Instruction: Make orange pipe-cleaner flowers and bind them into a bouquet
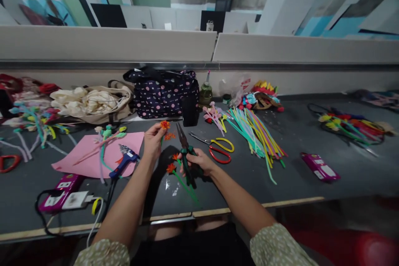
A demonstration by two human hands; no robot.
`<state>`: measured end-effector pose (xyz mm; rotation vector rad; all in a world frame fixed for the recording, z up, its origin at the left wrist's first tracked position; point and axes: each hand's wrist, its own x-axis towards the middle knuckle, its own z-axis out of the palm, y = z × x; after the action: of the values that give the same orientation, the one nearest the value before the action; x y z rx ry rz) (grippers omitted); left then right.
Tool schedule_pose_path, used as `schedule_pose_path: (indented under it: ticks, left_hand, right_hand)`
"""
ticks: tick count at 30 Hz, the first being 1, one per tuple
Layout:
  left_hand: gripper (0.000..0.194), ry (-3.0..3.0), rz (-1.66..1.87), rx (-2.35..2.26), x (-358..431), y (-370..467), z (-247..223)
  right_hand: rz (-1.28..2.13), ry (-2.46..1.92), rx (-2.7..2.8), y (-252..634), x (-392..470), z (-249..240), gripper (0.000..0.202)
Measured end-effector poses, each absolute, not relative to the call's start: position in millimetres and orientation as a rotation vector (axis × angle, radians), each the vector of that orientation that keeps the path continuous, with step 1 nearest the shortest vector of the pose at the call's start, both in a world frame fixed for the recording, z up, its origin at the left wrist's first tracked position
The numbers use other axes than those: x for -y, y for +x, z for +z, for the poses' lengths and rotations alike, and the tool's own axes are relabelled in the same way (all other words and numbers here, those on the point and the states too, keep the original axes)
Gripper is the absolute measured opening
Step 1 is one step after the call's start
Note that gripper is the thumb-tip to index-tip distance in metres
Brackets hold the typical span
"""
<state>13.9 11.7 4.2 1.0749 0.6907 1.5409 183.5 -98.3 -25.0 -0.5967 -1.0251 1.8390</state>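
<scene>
My left hand [152, 141] pinches a small orange flower [165, 124] with a green stem, held above the dark table. In my right hand [199, 162] are long-nose pliers [184, 143] with dark green handles, their tips pointing away from me. Orange bits [170, 136] lie between the hands. Beside and below the pliers rest orange flowers [171, 168] on green pipe-cleaner stems. Scissors [220, 145] with one red and one yellow handle lie open to the right of the pliers.
A blue glue gun [126, 161] rests on pink paper [90, 153] at left, near a purple power strip [64, 191]. Behind stand a dotted bag [165, 95] and a black phone [189, 111]. Colourful pipe cleaners [258, 133] and a purple box [319, 167] lie at right.
</scene>
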Motion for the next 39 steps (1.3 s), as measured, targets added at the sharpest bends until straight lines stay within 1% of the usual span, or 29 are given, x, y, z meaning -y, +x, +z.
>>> schedule_pose_path:
  ticks: [14, 21, 30, 39]
  left_hand:
    - [0.02, 1.062, 1.473, -0.626, -9, 16, 4]
    - [0.02, 1.063, 1.432, -0.634, -4, 18, 7]
    - [0.017, 1.073, 1.454, -0.616, -5, 18, 6]
    - [0.014, 1.126, 1.47, -0.615, -6, 17, 3]
  right_hand:
    - [1.876, -0.634, 1.131, 180, 103, -15, 0.047]
    - [1.899, -0.621, 1.125, 181, 102, -20, 0.049]
    - [1.923, -0.578, 1.152, 184, 101, -26, 0.044]
    - [1.928, -0.588, 1.162, 185, 100, -27, 0.044]
